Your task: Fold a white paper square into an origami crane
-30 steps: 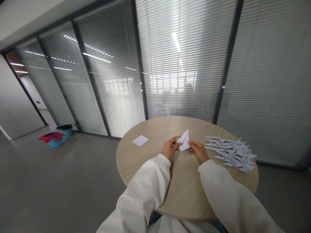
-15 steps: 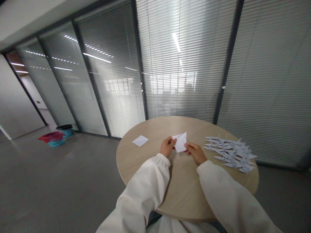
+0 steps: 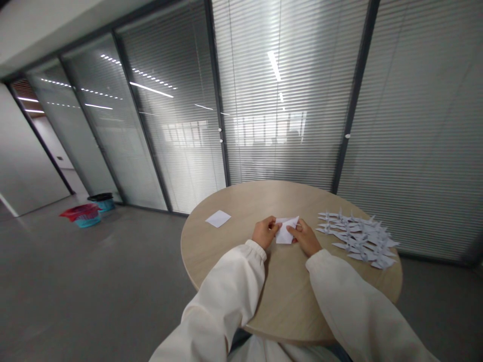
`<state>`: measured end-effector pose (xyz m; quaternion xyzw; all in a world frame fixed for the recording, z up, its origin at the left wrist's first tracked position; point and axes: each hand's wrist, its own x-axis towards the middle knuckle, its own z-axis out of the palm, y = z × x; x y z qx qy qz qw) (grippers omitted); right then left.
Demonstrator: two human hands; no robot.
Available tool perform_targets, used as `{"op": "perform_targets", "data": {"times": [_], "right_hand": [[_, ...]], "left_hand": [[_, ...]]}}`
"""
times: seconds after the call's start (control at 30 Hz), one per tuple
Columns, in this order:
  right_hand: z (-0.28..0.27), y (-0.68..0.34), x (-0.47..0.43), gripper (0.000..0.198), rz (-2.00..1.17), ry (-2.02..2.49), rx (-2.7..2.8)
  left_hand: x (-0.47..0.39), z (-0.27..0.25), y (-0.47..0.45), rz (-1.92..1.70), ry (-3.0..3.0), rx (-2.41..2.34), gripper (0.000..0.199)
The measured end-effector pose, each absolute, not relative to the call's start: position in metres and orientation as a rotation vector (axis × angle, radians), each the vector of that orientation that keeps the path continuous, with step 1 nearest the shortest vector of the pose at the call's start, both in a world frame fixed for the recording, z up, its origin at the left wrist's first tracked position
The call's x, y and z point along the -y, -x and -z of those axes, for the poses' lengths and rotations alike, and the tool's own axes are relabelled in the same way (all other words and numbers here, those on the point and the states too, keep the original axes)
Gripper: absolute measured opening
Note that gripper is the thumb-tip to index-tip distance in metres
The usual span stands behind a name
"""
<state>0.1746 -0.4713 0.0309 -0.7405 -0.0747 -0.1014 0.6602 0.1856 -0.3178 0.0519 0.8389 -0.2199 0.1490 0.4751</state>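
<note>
Both hands pinch a folded paper low over the table, centre frame

Head view: left hand (image 3: pixel 265 232) and right hand (image 3: pixel 305 238) grip the paper (image 3: pixel 285 231) at its sides above the table (image 3: pixel 234 241); uneven finger pressure could skew the crease, and a sweeping sleeve could scatter the cranes (image 3: pixel 358 238) at right

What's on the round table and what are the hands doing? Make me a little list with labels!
left hand: left hand pinches the left edge of the small folded white paper
right hand: right hand pinches the paper's right side
paper: low over the round light wooden table, partly folded
right of hands: a cluster of finished white paper cranes lying on the table
left of hands: one flat white paper square
floor: red and blue baskets, far left
</note>
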Motion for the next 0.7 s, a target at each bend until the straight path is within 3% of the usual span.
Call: {"op": "perform_targets", "data": {"times": [0.7], "right_hand": [[-0.0323, -0.1740, 0.4709, 0.017, 0.249, 1.704, 0.129]], "left_hand": [[0.3185, -0.0541, -0.1805, -0.472, -2.178, 0.611, 0.024]]}}
